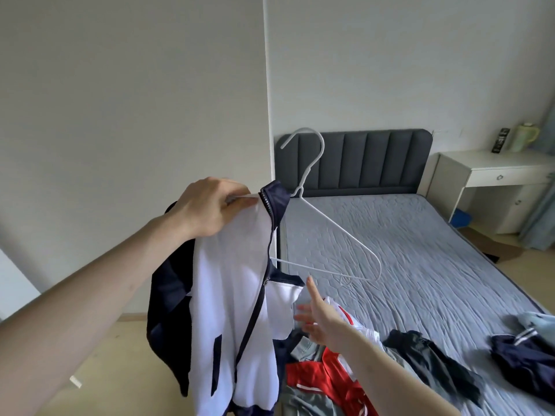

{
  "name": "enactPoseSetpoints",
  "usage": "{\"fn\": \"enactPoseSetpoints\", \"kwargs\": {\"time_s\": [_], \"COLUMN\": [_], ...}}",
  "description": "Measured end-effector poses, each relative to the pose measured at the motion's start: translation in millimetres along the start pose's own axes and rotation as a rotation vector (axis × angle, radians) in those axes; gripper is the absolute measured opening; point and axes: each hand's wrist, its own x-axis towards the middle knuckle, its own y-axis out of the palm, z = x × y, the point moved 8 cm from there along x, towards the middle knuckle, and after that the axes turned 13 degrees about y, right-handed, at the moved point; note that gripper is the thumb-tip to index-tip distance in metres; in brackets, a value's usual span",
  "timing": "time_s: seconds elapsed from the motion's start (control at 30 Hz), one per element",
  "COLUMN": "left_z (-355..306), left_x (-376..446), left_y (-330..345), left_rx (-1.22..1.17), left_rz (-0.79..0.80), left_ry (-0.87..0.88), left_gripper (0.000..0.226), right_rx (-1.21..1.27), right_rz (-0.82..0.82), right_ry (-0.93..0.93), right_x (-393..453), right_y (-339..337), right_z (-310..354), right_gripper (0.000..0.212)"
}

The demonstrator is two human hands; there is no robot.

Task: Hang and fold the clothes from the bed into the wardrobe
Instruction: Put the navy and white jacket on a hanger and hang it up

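Observation:
My left hand [210, 207] pinches the shoulder of a white and navy zip jacket [231, 310] and holds it up beside the bed. A white wire hanger [330, 232] sits half inside the jacket, its hook pointing up and its right arm sticking out bare. My right hand [315, 319] is spread with straight fingers just right of the jacket's lower front edge and holds nothing. Below it, on the bed [420, 250], lie a red and white garment [333, 382], a dark green garment [432, 358] and a navy garment [525, 355].
A dark grey padded headboard [369, 160] stands at the far end of the bed. A white desk [492, 175] with a pale green kettle [524, 139] is at the right. A plain white panel [135, 115] fills the left side. Wooden floor shows at the lower left.

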Motion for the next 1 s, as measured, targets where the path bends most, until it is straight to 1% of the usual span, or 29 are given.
{"fn": "enactPoseSetpoints", "kwargs": {"time_s": [0.07,0.13,0.2,0.23,0.27,0.33,0.4,0.47,0.57,0.67,0.77,0.83,0.9,1.0], "left_z": [-0.2,0.3,3.3,6.5,10.5,20.3,31.0,42.1,59.2,70.5,69.3,69.9,72.5,68.6], "left_x": [-1.5,-6.0,-11.6,-15.6,-20.1,-32.0,-48.1,-63.3,-78.5,-83.6,-81.9,-79.8,-78.1,-78.3], "left_y": [-1.8,-3.4,-6.4,-8.6,-10.7,-13.0,-11.8,-8.0,-3.9,-4.5,-5.1,-2.5,4.0,17.9], "left_rx": [-0.001,0.001,0.002,0.015,0.038,0.104,0.155,0.171,0.193,0.244,0.284,0.292,0.293,0.293], "left_rz": [0.007,0.011,0.009,0.014,0.023,0.054,0.082,0.087,0.065,0.026,-0.032,-0.040,0.014,0.116], "left_ry": [-0.006,-0.012,-0.020,-0.030,-0.042,-0.063,-0.086,-0.129,-0.201,-0.250,-0.236,-0.234,-0.237,-0.180], "left_gripper": [0.054,0.052,0.050,0.049,0.051,0.057,0.061,0.062,0.066,0.072,0.067,0.064,0.067,0.070], "right_rx": [0.027,-0.065,-0.165,-0.180,-0.166,-0.109,-0.069,-0.029,-0.051,-0.058,-0.066,-0.018,0.064,0.187], "right_rz": [-0.008,-0.056,-0.113,-0.162,-0.216,-0.317,-0.374,-0.394,-0.379,-0.302,-0.247,-0.223,-0.211,-0.200], "right_ry": [0.012,0.002,-0.103,-0.183,-0.262,-0.397,-0.498,-0.588,-0.694,-0.723,-0.729,-0.714,-0.687,-0.649], "right_x": [7.7,16.7,23.0,23.1,21.6,12.5,-0.7,-18.9,-46.3,-62.5,-74.6,-80.9,-84.1,-85.1], "right_y": [2.3,3.3,3.9,1.3,-5.2,-25.2,-46.1,-62.5,-72.6,-78.8,-86.5,-94.6,-104.8,-116.1], "right_z": [13.6,22.8,34.0,40.9,48.1,62.2,74.4,85.4,100.7,109.7,115.5,117.9,118.5,117.9], "right_gripper": [0.080,0.058,0.031,0.023,0.020,0.026,0.030,0.030,0.026,0.022,0.022,0.021,0.018,0.015]}}
